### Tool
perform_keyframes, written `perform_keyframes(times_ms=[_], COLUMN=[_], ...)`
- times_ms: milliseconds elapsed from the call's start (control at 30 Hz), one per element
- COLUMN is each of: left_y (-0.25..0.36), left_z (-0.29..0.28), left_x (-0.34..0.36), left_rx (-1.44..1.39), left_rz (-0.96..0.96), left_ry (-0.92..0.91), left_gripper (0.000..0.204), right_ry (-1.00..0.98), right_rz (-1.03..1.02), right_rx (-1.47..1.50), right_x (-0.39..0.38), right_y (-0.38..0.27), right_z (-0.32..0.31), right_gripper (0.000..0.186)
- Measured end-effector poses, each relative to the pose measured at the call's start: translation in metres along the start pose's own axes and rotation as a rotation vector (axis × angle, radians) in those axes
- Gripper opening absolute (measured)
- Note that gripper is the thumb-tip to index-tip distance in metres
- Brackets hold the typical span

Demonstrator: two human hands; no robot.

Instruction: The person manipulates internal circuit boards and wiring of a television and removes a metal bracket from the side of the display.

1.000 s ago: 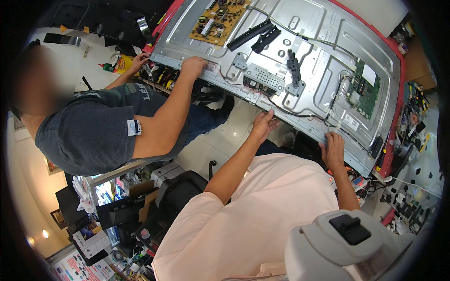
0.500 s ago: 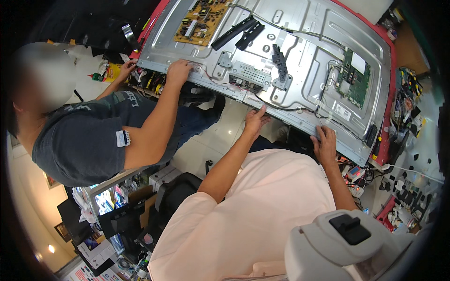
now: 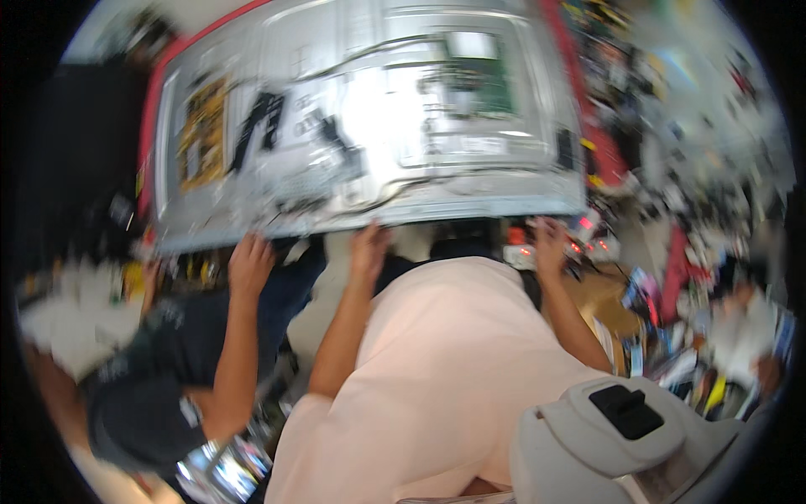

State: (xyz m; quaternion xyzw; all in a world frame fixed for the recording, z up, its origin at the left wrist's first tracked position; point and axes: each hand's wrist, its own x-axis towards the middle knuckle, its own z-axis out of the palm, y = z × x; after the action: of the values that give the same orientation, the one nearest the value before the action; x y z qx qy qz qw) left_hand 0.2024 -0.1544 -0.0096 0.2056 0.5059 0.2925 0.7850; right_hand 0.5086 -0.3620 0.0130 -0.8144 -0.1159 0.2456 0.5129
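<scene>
A large flat television panel (image 3: 395, 181) lies with its silver metal back up. A tan circuit board (image 3: 203, 139), a green circuit board (image 3: 495, 88), loose black bars (image 3: 259, 126) and cables are on it. My left hand (image 3: 369, 252) grips the near edge around its middle, fingertips at the rim. Toward the near right corner, my right hand (image 3: 550, 245) holds the same edge with bent fingers. At my left, a co-worker's hand (image 3: 249, 262) is at the near edge too. Motion blurs the fingers.
Red border pieces (image 3: 588, 118) run along the panel's sides. A person in a dark shirt (image 3: 143, 420) is close on my left. To the right, a power strip with red lights (image 3: 592, 245) and cluttered tools and parts cover the floor.
My view has swung right, so the panel appears more level and further left. My two hands and the co-worker's near hand stay along its near edge.
</scene>
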Motion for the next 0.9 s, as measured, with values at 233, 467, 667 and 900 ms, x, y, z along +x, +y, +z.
perform_keyframes(times_ms=[233,467,667,900], left_y=[0.004,0.013,0.012,0.011], left_z=[0.023,0.035,0.044,0.04], left_x=[0.001,-0.017,-0.012,-0.011], left_rx=[-0.133,-0.111,-0.059,-0.036], left_rz=[-0.184,-0.243,-0.277,-0.252], left_ry=[-0.095,-0.087,-0.073,-0.05], left_gripper=[0.031,0.028,0.032,0.037], right_ry=[0.296,0.286,0.179,0.054], right_rz=[0.264,0.253,0.186,0.226], right_rx=[0.589,0.85,0.884,0.988], right_x=[0.028,0.044,0.051,0.069], right_y=[-0.01,0.003,-0.003,0.017], right_z=[-0.026,-0.034,-0.044,-0.06], right_gripper=[0.048,0.036,0.033,0.034])
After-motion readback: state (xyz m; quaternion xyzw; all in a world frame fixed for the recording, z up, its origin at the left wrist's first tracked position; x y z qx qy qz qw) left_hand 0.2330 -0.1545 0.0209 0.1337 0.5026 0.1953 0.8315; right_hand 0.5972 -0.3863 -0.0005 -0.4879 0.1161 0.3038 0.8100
